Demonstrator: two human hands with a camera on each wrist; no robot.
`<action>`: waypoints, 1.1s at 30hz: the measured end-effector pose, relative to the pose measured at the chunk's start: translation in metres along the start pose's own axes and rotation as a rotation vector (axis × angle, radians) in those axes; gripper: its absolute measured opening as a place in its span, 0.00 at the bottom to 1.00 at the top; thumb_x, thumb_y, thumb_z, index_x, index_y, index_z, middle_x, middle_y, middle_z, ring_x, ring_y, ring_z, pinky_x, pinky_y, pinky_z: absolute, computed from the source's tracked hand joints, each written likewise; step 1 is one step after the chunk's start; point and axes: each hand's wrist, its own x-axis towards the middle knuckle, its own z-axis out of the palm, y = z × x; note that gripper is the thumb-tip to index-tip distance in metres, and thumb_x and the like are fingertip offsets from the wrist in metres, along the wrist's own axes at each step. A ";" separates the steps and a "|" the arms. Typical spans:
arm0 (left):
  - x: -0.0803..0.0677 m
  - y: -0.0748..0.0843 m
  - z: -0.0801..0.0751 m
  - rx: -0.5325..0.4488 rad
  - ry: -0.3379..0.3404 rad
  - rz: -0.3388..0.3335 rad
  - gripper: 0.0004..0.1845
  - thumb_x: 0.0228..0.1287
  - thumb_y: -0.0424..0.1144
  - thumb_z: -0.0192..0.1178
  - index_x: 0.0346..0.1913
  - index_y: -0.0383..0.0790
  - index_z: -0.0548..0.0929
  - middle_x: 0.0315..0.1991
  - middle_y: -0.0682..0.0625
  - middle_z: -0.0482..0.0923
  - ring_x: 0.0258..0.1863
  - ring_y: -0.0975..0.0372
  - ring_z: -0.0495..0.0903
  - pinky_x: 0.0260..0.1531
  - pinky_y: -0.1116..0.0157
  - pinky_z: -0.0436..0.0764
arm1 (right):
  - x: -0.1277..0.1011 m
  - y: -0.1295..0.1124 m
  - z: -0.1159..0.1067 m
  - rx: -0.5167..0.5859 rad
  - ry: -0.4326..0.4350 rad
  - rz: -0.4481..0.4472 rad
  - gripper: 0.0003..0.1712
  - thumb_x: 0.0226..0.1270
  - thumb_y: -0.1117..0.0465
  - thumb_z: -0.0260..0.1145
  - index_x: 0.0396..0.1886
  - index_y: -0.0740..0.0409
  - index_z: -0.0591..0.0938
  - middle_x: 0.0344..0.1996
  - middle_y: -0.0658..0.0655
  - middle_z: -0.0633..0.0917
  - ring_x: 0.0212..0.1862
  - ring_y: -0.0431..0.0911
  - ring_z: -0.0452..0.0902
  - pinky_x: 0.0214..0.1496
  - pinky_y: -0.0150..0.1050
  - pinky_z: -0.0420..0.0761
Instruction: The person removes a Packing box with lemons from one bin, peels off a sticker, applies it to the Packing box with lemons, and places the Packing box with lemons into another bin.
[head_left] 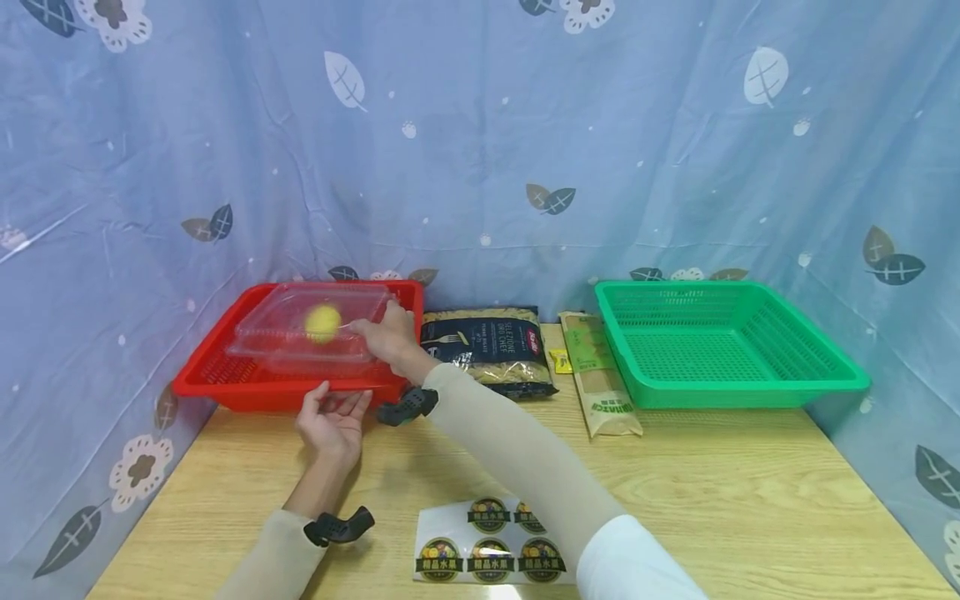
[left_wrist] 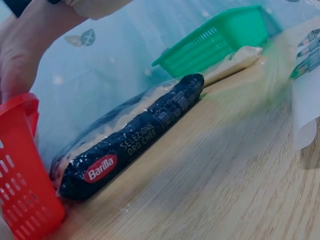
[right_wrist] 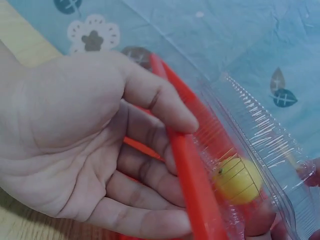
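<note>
One clear box with a yellow ball is gripped by the right hand over the red basket, not yet set down; the left hand is held open-fingered, empty.

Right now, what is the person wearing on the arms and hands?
Both hands are bare. The left arm has a beige sleeve; the right arm has a beige sleeve with white fabric above it. Each wrist carries a small black device.

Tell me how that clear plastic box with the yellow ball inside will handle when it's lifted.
The clear plastic box looks thin-walled, so it probably flexes and weighs little. The yellow ball inside seems loose and round, so it may roll if the box tilts. The glossy surface could be slippery.
</note>
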 end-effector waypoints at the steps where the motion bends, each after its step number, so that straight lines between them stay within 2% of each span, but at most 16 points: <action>1: 0.000 0.000 0.000 0.000 0.002 0.002 0.12 0.75 0.40 0.49 0.48 0.32 0.74 0.28 0.43 0.84 0.27 0.52 0.88 0.40 0.57 0.88 | 0.000 0.000 -0.003 0.010 0.002 -0.013 0.30 0.62 0.54 0.74 0.62 0.55 0.76 0.45 0.51 0.77 0.46 0.44 0.74 0.45 0.42 0.85; 8: 0.003 0.001 0.006 -0.029 -0.017 0.005 0.13 0.74 0.37 0.50 0.35 0.30 0.78 0.23 0.41 0.83 0.24 0.51 0.87 0.37 0.55 0.89 | -0.003 -0.006 -0.028 0.134 -0.020 -0.057 0.28 0.62 0.56 0.74 0.62 0.54 0.78 0.43 0.50 0.83 0.42 0.46 0.81 0.44 0.45 0.87; 12: 0.002 0.003 0.009 -0.043 0.004 0.019 0.16 0.73 0.36 0.49 0.29 0.29 0.79 0.21 0.40 0.83 0.22 0.51 0.87 0.33 0.55 0.89 | -0.004 -0.011 -0.039 0.188 -0.026 -0.055 0.28 0.63 0.56 0.73 0.62 0.55 0.78 0.41 0.51 0.83 0.42 0.46 0.82 0.44 0.45 0.87; 16: 0.001 0.003 0.008 -0.050 0.016 0.005 0.19 0.73 0.36 0.48 0.25 0.30 0.80 0.20 0.41 0.83 0.21 0.52 0.87 0.31 0.56 0.89 | -0.009 -0.013 -0.049 0.237 -0.028 -0.050 0.28 0.63 0.56 0.73 0.62 0.55 0.79 0.40 0.52 0.84 0.40 0.46 0.83 0.42 0.44 0.88; 19: 0.000 0.003 0.008 -0.055 0.027 -0.009 0.20 0.73 0.36 0.48 0.23 0.32 0.79 0.19 0.41 0.82 0.21 0.52 0.87 0.31 0.56 0.88 | -0.012 -0.013 -0.057 0.274 -0.024 -0.046 0.32 0.61 0.57 0.73 0.67 0.55 0.78 0.42 0.54 0.85 0.37 0.47 0.84 0.37 0.46 0.88; 21: -0.001 0.002 0.008 -0.062 0.033 -0.015 0.19 0.73 0.36 0.48 0.23 0.32 0.78 0.19 0.42 0.82 0.21 0.52 0.86 0.31 0.56 0.88 | -0.014 -0.012 -0.062 0.292 -0.021 -0.041 0.35 0.61 0.57 0.73 0.69 0.55 0.76 0.46 0.55 0.85 0.38 0.47 0.84 0.37 0.46 0.88; 25: -0.002 0.000 0.007 -0.057 0.039 -0.018 0.19 0.73 0.36 0.47 0.23 0.33 0.78 0.18 0.43 0.81 0.20 0.53 0.86 0.32 0.57 0.88 | -0.019 -0.010 -0.074 0.323 -0.001 -0.029 0.38 0.60 0.58 0.72 0.72 0.56 0.74 0.52 0.57 0.82 0.39 0.43 0.80 0.37 0.39 0.86; 30: -0.003 -0.002 0.007 -0.022 0.031 -0.003 0.19 0.73 0.38 0.48 0.23 0.34 0.79 0.19 0.44 0.82 0.21 0.54 0.86 0.33 0.58 0.88 | -0.021 -0.004 -0.094 0.394 0.001 -0.029 0.38 0.59 0.60 0.71 0.72 0.57 0.74 0.41 0.55 0.81 0.25 0.41 0.70 0.23 0.34 0.77; 33: -0.003 -0.002 0.006 -0.009 0.034 0.010 0.19 0.73 0.38 0.48 0.24 0.35 0.79 0.20 0.44 0.82 0.22 0.54 0.86 0.35 0.58 0.88 | -0.023 -0.001 -0.107 0.443 -0.015 -0.035 0.38 0.59 0.62 0.70 0.72 0.57 0.73 0.39 0.54 0.82 0.20 0.39 0.65 0.19 0.32 0.72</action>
